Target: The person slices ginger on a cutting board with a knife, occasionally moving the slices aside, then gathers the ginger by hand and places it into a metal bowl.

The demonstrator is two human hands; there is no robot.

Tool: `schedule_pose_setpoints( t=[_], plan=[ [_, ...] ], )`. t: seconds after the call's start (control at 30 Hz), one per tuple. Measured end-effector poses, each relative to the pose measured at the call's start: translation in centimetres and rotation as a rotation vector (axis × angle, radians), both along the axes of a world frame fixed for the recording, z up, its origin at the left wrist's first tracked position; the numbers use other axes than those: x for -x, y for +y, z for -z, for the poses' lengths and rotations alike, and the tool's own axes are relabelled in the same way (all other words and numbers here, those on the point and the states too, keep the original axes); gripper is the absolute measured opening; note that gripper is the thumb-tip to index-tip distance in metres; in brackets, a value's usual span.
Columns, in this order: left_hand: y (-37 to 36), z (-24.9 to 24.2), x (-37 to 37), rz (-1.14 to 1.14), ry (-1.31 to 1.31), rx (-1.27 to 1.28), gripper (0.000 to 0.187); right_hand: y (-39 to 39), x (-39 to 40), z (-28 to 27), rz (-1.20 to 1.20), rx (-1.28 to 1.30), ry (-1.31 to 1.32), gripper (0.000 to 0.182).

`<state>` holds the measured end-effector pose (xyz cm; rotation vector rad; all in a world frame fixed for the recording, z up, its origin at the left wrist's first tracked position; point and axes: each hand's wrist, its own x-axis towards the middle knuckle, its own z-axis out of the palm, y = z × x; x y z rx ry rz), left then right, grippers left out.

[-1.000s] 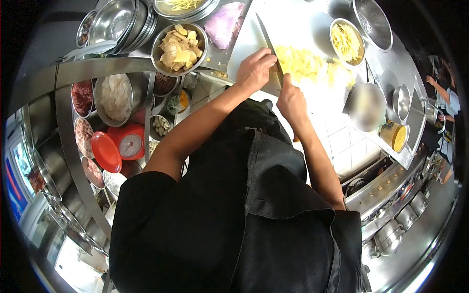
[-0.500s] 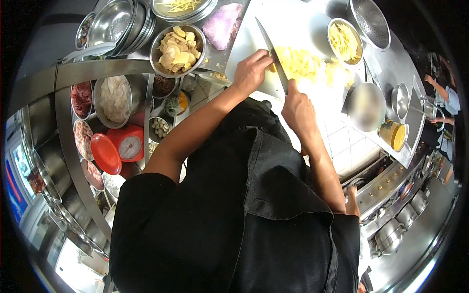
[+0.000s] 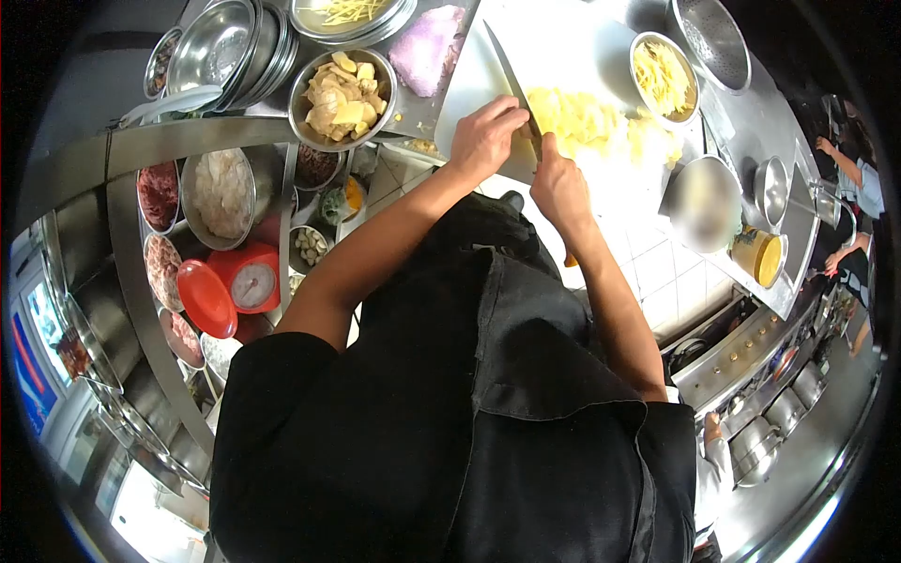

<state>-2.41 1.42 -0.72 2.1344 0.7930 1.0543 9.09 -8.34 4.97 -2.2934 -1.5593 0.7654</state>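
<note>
My right hand (image 3: 561, 185) is closed round the handle of a long knife (image 3: 511, 77), whose blade points up and left over the white cutting board (image 3: 469, 80). My left hand (image 3: 485, 139) is beside the blade with its fingers bent over, pressed on a small yellow piece that is mostly hidden under them. Sliced yellow pieces (image 3: 587, 127) lie spread on the board to the right of the blade; glare washes out part of them. Left of the board stands a metal bowl (image 3: 298, 98) of peeled yellow-brown chunks.
A bowl of yellow strips (image 3: 636, 84) sits at the board's right, with a colander (image 3: 741, 80) behind it. A purple bag (image 3: 427, 52) and stacked bowls (image 3: 272, 70) are at the left. A red scale (image 3: 255, 277) stands lower left. Other people are at far right.
My right hand and the knife have shifted slightly up and left. A co-worker's arm at the lower right has moved down.
</note>
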Motion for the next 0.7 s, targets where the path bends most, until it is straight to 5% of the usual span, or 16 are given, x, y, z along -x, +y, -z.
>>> schedule_pose_setpoints(
  t=[0.7],
  plan=[
    [0.06,-0.28,0.29,0.011,0.008,-0.116,0.018,0.12,0.27,-0.46,-0.003,0.014,-0.006,0.025]
  ],
)
